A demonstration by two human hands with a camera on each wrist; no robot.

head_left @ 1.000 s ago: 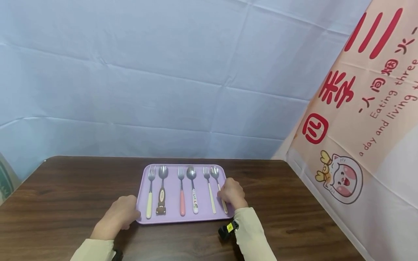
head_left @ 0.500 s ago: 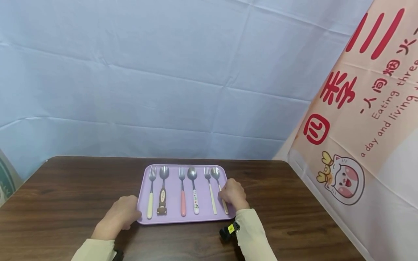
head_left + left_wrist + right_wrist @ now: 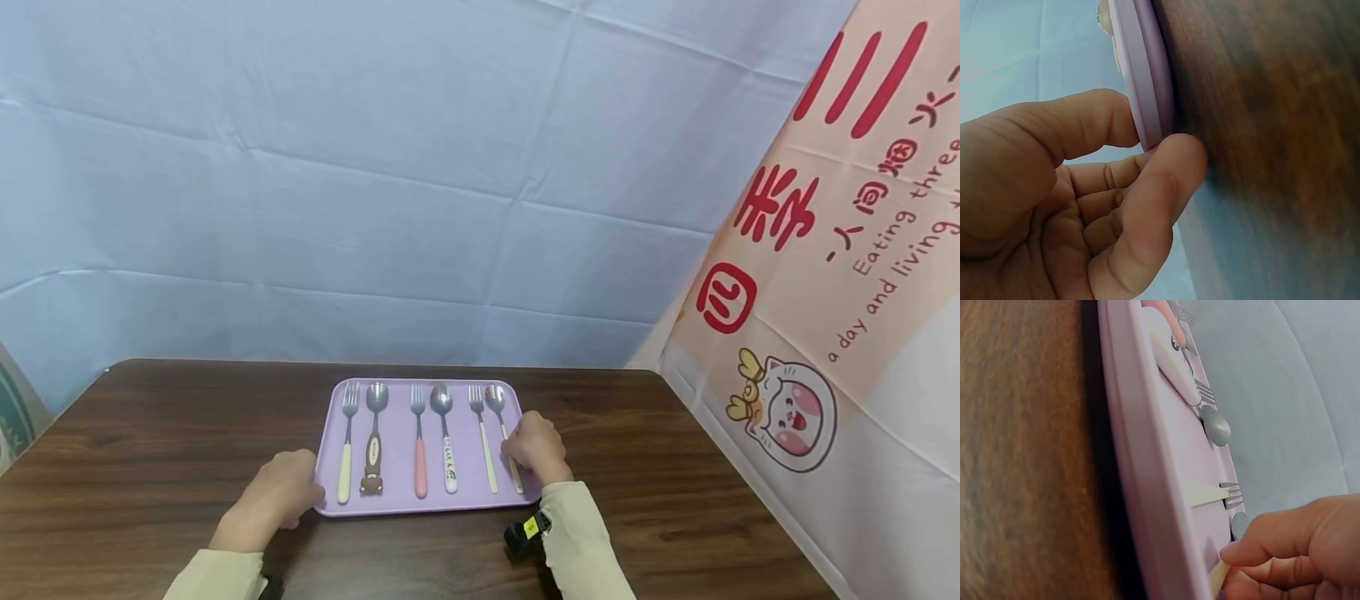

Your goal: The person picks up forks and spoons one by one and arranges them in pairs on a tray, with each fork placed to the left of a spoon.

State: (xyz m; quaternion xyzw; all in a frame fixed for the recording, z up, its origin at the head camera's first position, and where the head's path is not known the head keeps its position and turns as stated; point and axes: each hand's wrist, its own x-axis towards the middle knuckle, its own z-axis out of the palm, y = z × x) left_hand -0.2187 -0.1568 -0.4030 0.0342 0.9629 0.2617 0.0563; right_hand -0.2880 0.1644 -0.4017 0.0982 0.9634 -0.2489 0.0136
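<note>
A lilac tray (image 3: 468, 467) lies on the table with forks and spoons set side by side in pairs. My left hand (image 3: 281, 487) pinches the tray's near left corner; in the left wrist view the thumb (image 3: 1100, 122) presses the inner side of the rim and a finger is against its underside. At the right side, my right hand (image 3: 534, 446) pinches the handle of the rightmost spoon (image 3: 517, 477), which lies in the tray. Thumb and fingertips meet at that tan handle in the right wrist view. Beside it lies a fork with a cream handle (image 3: 489, 467).
Further left lie a white-handled spoon (image 3: 448, 462), a pink-handled fork (image 3: 420, 471), a brown bear-handled spoon (image 3: 372, 467) and a pale yellow-handled fork (image 3: 344, 475). A dark wood table (image 3: 187, 433) carries the tray. Pale cloth (image 3: 337, 183) hangs behind, a printed banner (image 3: 847, 250) at right.
</note>
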